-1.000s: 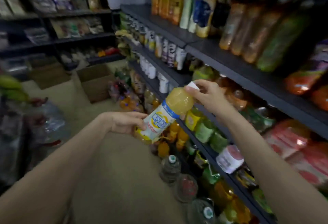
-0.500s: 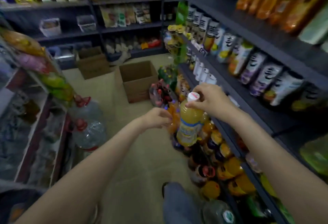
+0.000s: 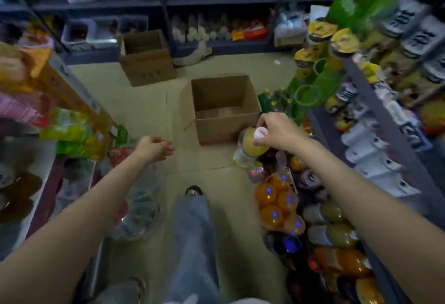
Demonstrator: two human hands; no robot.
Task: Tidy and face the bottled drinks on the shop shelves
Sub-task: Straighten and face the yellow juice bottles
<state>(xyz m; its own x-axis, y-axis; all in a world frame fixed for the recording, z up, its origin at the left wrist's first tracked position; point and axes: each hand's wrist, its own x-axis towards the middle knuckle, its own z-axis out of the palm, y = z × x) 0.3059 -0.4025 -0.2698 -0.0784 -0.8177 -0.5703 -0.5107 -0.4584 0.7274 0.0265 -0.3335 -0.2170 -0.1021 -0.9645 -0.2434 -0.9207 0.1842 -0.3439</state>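
Risk, bottle slip: the right hand (image 3: 279,132) has the yellow drink bottle (image 3: 249,149) only by its top, fingertips pinched round the white cap (image 3: 261,132), and the whole weight hangs below that small grip. My read: if the pinch loosens it drops onto the bottles stacked below.
Risk, knock-on: the bottle hangs just over the floor stock (image 3: 279,202) of orange and dark drinks at the foot of the shelf. Setting it down off-line could topple a neighbour, and round bottles would roll out across the floor (image 3: 144,111).
Risk, footing: the person's shoe (image 3: 193,190) stands near that same floor stock, so a rolling bottle could end up underfoot.
Risk, sight: the picture is blurred along the right-hand shelves (image 3: 375,116), so I cannot tell which gap the bottle is meant for or which way its label faces.
Right hand: fingers and thumb curled tight on the cap, knuckles up, holding the bottle near upright, leaning a little.
Left hand (image 3: 154,148): out over the aisle, well apart from the bottle, fingers loosely bent, holding and touching nothing.
Bottle position: in the air at the aisle's right side, just beside the open cardboard box (image 3: 224,111), above the low drinks.
Judgement: one-handed from here, so a second hand under the base would steady it.
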